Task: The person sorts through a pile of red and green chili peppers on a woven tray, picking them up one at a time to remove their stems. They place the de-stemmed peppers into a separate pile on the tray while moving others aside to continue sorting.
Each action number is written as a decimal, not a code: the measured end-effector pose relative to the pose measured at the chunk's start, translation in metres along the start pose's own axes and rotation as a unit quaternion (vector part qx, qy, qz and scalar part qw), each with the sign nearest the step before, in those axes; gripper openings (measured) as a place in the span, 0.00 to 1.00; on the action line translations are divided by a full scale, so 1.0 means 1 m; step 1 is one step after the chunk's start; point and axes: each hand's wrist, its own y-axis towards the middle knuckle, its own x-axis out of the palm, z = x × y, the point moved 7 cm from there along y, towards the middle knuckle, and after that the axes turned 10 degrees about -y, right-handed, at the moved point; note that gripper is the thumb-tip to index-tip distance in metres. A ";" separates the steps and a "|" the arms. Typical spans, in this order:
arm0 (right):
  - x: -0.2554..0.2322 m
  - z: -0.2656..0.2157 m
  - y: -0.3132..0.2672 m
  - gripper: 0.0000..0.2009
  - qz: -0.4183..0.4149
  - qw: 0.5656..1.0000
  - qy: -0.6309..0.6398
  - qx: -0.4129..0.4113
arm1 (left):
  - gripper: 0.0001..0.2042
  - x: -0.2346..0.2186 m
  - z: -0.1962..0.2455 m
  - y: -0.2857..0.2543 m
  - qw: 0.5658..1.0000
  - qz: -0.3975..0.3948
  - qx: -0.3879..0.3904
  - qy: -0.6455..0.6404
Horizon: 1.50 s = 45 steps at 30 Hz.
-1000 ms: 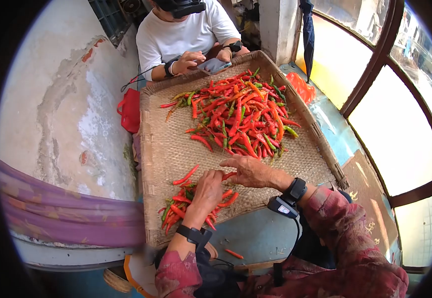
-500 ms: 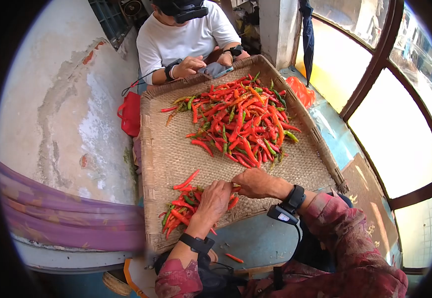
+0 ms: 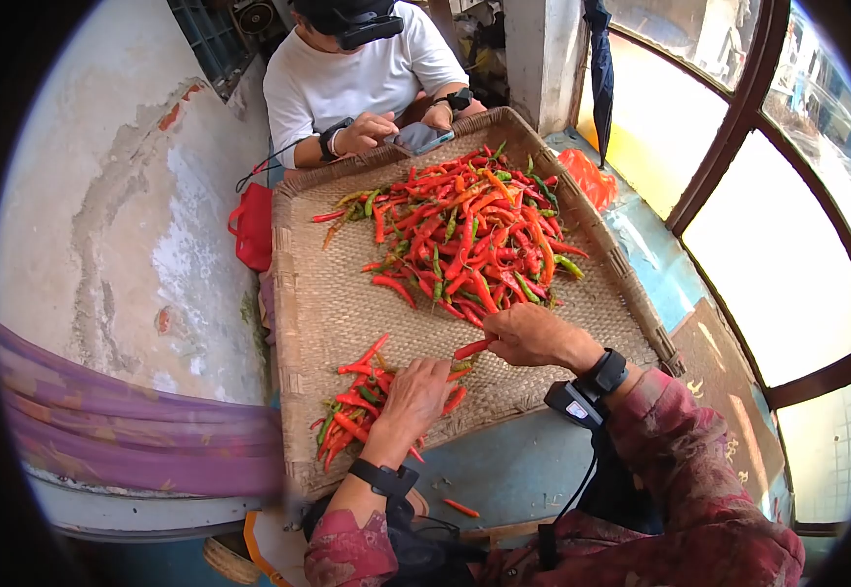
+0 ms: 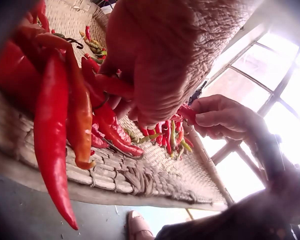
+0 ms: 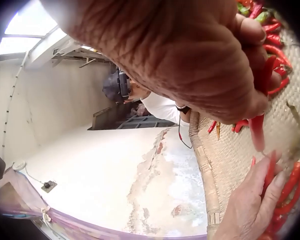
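Note:
My right hand (image 3: 538, 336) pinches a red chili pepper (image 3: 474, 348) above the woven tray, its tip pointing left toward my other hand. Just left and nearer to me, my left hand (image 3: 414, 399) is over a small heap of chili peppers (image 3: 352, 421), mostly red with some green. In the right wrist view, a red chili (image 5: 270, 175) sits between the left thumb and fingers. Farther up the tray lies a large pile of red, orange and green chilies (image 3: 474, 235). Long red chilies (image 4: 52, 135) hang over the tray's near edge in the left wrist view.
The woven tray (image 3: 318, 313) has a raised rim (image 3: 631, 279). Across it sits a person in a white shirt (image 3: 357, 83), holding a phone (image 3: 419, 137). A loose chili (image 3: 461, 509) lies on the floor. A red bag (image 3: 252, 227) is beside the left wall.
My hands came together around a chili half a second ago; now the right hand has drawn away to the right with a red chili. The left hand stays over the small heap.

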 end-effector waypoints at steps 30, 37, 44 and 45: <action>-0.004 -0.025 0.021 0.21 0.052 0.962 0.253 -0.088 | 0.08 -0.003 0.005 0.007 0.998 -0.039 -0.042 -0.029; 0.009 -0.050 0.006 0.15 -0.004 0.975 0.175 -0.137 | 0.10 -0.009 0.009 0.005 0.998 0.008 -0.008 -0.059; 0.009 -0.052 0.004 0.15 0.014 0.979 0.169 -0.112 | 0.10 -0.013 0.008 0.004 0.997 0.010 -0.033 -0.073; 0.008 -0.051 0.004 0.15 0.015 0.979 0.168 -0.112 | 0.10 -0.013 0.008 0.004 0.996 0.000 -0.038 -0.075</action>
